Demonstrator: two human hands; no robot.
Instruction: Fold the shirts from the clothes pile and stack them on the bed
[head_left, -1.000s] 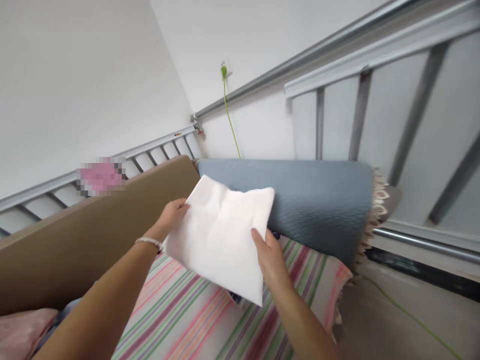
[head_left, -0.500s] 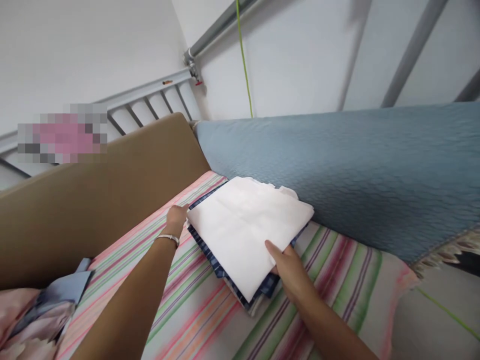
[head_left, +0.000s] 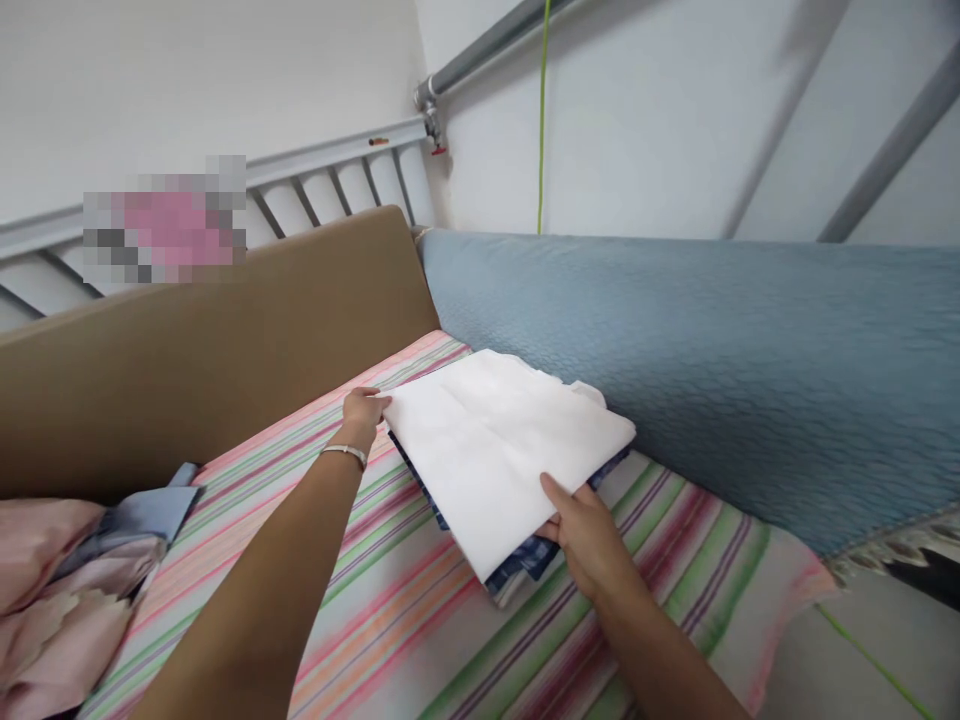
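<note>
A folded white cloth (head_left: 495, 440) lies on top of a stack of folded fabric, its near edge lifted a little. Beneath it shows navy plaid cloth (head_left: 529, 560), with a paler layer lower down. My left hand (head_left: 365, 408) pinches the white cloth's left corner between thumb and fingers. At the front right edge, my right hand (head_left: 581, 525) has its thumb on top of the white cloth and its fingers curled underneath. Whether those fingers also touch the plaid layer is hidden.
The stack rests on a striped sofa cover (head_left: 360, 620). A brown armrest (head_left: 225, 370) stands at left, a blue-covered backrest (head_left: 712, 360) behind. Crumpled pink and blue fabric (head_left: 90, 580) lies at lower left. Radiators (head_left: 337, 185) and a green cord (head_left: 543, 120) are beyond.
The white cloth's left and near edges have shifted slightly away and up over the plaid layer. My left hand now pinches the corner more plainly. The view has turned slightly left.
</note>
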